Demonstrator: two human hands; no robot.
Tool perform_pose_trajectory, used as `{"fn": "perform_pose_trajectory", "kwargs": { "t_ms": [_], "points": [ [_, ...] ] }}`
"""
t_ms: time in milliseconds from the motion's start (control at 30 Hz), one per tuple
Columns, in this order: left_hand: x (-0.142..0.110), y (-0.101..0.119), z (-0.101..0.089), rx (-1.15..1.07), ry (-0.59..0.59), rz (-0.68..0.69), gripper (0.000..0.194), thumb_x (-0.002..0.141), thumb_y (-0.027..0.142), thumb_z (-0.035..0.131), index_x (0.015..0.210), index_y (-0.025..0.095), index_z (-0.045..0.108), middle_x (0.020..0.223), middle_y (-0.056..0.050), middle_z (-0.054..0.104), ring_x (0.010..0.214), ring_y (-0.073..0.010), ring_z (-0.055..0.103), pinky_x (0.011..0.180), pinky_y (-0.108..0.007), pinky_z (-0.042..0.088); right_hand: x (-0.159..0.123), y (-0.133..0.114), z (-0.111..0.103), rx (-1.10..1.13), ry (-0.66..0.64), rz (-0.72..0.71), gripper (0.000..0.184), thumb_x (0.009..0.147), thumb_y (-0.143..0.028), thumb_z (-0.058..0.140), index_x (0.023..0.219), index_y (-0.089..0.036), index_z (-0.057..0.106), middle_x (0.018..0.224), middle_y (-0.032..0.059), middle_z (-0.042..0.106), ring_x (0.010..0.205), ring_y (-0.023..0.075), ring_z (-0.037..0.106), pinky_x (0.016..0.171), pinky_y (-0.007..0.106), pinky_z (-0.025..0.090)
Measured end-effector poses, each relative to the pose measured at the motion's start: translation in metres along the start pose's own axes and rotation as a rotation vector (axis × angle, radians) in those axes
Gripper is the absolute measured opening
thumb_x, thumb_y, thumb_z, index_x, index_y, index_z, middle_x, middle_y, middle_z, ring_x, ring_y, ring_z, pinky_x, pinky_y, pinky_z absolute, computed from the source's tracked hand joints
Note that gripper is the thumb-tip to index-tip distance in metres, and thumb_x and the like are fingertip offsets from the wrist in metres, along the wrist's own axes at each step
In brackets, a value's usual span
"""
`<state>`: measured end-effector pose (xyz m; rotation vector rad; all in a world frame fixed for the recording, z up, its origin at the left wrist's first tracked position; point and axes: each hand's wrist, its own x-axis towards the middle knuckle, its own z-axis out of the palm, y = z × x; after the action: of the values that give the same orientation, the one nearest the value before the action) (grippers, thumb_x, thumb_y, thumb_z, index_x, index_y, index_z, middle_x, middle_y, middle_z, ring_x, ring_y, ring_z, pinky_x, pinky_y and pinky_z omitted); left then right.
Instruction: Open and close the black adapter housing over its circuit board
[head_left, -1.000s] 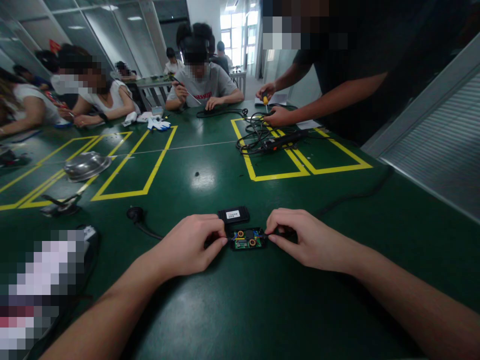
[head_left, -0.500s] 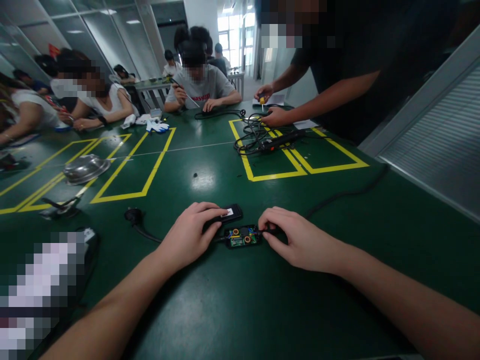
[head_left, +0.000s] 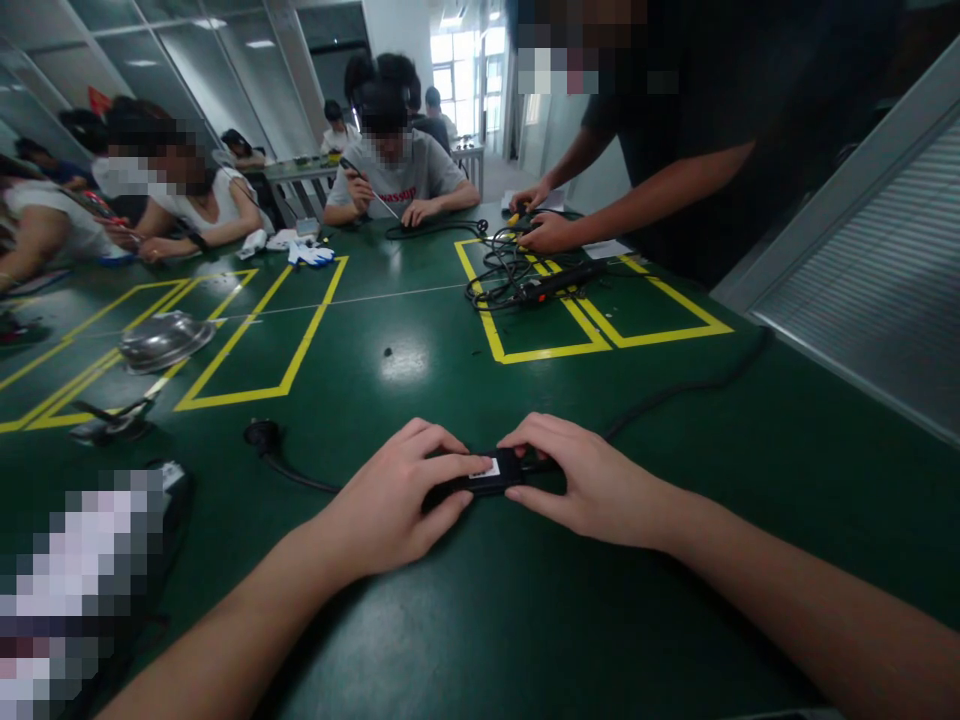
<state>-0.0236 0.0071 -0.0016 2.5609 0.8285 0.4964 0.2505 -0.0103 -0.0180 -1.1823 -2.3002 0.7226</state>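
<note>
A small black adapter box [head_left: 491,471] with a white label on its lid lies on the green table [head_left: 480,620] between my hands. My left hand [head_left: 401,500] grips its left end, with a finger stretched along the lid. My right hand [head_left: 581,480] holds its right end, fingers curled over where a black cable [head_left: 675,392] leaves the box. The lid covers the circuit board, which is hidden. A second black cable with a plug [head_left: 264,437] runs out to the left from under my left hand.
Yellow tape rectangles [head_left: 247,340] mark the table. A metal dish [head_left: 161,340] and a black tool [head_left: 109,422] lie at left. A tangle of black cables [head_left: 525,275] sits far right, where a standing person's hands [head_left: 547,232] work. Several seated people work at the far edge.
My left hand picked up the black lid from behind the open box and set it over the exposed circuit board. Both hands now press on the closed box.
</note>
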Motion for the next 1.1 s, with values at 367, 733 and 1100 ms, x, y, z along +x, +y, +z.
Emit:
{"fn": "perform_pose_trajectory", "kwargs": {
  "t_ms": [367, 733, 1100],
  "points": [
    [0.0, -0.001, 0.001, -0.002, 0.007, 0.009, 0.037, 0.102, 0.019, 0.067, 0.137, 0.026, 0.074, 0.12, -0.01, 0.073, 0.111, -0.0271, 0.066, 0.1, -0.047, 0.058, 0.001, -0.002, -0.001, 0.032, 0.002, 0.002, 0.026, 0.091, -0.017, 0.08, 0.114, -0.022, 0.068, 0.111, 0.0067, 0.071, 0.104, 0.0254, 0.067, 0.092, 0.041, 0.055],
    [-0.001, 0.001, 0.0, -0.054, 0.014, -0.008, 0.033, 0.103, 0.021, 0.062, 0.135, 0.025, 0.071, 0.12, -0.008, 0.073, 0.11, -0.0258, 0.066, 0.099, -0.044, 0.057, 0.001, 0.002, 0.003, 0.01, 0.01, -0.016, 0.031, 0.092, -0.019, 0.079, 0.12, -0.022, 0.066, 0.111, 0.0072, 0.071, 0.104, 0.0256, 0.066, 0.094, 0.043, 0.055],
    [0.001, -0.021, 0.008, 0.066, 0.158, -0.262, 0.013, 0.104, 0.027, 0.057, 0.108, 0.022, 0.068, 0.122, -0.011, 0.073, 0.115, -0.0303, 0.066, 0.103, -0.052, 0.056, 0.001, -0.003, -0.001, -0.046, -0.009, 0.005, 0.011, 0.097, -0.015, 0.068, 0.102, -0.022, 0.061, 0.101, 0.006, 0.068, 0.093, 0.0233, 0.063, 0.082, 0.038, 0.052]
  ]
}}
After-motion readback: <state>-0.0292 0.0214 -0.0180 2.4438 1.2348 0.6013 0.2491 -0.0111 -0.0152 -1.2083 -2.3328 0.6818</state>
